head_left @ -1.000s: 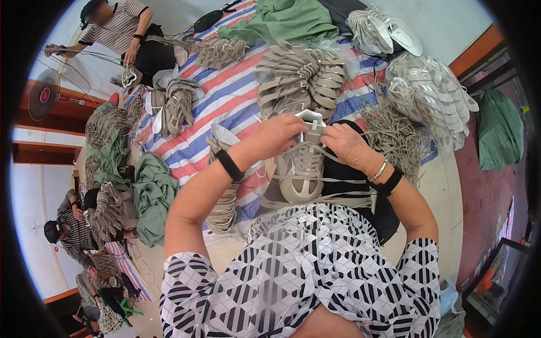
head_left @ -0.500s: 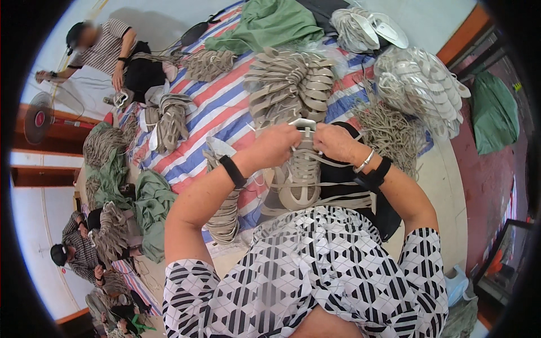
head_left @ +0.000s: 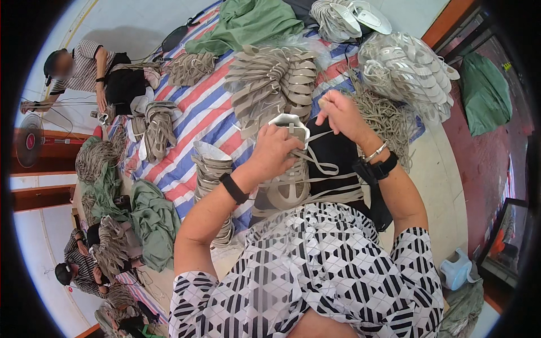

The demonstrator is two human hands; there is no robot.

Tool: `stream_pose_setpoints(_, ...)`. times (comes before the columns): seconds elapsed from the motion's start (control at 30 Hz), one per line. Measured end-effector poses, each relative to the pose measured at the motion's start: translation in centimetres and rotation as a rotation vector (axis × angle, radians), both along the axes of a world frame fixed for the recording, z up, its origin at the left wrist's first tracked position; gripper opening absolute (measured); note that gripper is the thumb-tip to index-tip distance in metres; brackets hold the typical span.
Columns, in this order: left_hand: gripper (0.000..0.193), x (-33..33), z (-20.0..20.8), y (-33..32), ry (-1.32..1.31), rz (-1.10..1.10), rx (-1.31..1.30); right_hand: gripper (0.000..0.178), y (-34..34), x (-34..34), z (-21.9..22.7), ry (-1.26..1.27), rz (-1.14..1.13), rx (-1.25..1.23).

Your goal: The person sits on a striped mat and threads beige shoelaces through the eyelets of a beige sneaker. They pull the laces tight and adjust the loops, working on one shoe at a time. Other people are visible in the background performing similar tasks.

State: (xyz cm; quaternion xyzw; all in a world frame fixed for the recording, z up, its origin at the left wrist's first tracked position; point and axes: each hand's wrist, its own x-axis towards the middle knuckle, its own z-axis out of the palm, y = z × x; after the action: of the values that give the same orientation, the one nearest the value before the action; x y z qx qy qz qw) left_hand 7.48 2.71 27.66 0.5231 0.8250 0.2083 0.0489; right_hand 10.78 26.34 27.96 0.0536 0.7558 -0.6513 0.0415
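Note:
A beige shoe upper (head_left: 288,191) lies over my lap with its toe toward me, and flat laces cross its front. My left hand (head_left: 275,151) is closed around its upper part, just below the white-lined opening (head_left: 288,120). To the right and a little higher, my right hand (head_left: 341,115) is raised with its fingers pinched. A beige shoelace (head_left: 322,135) runs from the upper's eyelets toward those fingers; its end is hidden in the grip. Another stretch of lace loops loosely over my dark-clad leg.
Fanned beige uppers (head_left: 273,79) lie ahead on a striped sheet (head_left: 205,121). A stack of uppers (head_left: 211,169) stands left, loose laces (head_left: 386,115) heap at right, near plastic-wrapped uppers (head_left: 403,70). Two people sit at left near a fan (head_left: 29,139).
My right hand has left the shoe opening and moved up and right, drawing lace outward. My left hand has shifted down onto the upper's front. The whole view has shifted slightly.

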Motion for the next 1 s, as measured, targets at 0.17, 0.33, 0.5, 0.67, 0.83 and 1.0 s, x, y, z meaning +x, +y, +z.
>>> stream_pose_setpoints(0.17, 0.032, -1.6, 0.1, -1.1, -0.187, 0.048, 0.19, 0.019, -2.7, 2.8, -0.1, 0.278, 0.15, 0.733)
stream_pose_setpoints(0.33, 0.026, -2.8, -0.3, -3.0, -0.375, 0.171, 0.11, 0.021, -5.3, 5.3, -1.8, 0.356, 0.323, 1.037)
stream_pose_setpoints(0.5, 0.026, -2.2, -0.7, -2.6, -0.625, 0.179, 0.376, 0.017, -5.1, 5.5, -2.2, 0.176, 0.467, 0.876)
stream_pose_setpoints(0.67, 0.025, 0.7, 0.1, -1.9, -0.132, 0.07, 0.239, 0.02, -1.4, 5.5, -0.3, -0.345, 0.314, -0.203)
stream_pose_setpoints(0.83, 0.021, 2.8, 0.4, -0.8, 0.082, -0.027, 0.197, 0.017, -0.5, 4.9, -0.4, -0.279, 0.398, -0.339)
stream_pose_setpoints(1.0, 0.018, 6.5, 0.8, -1.6, 0.113, -0.293, 0.047, 0.02, -1.0, 3.9, -0.7, 0.153, 0.009, 0.475)
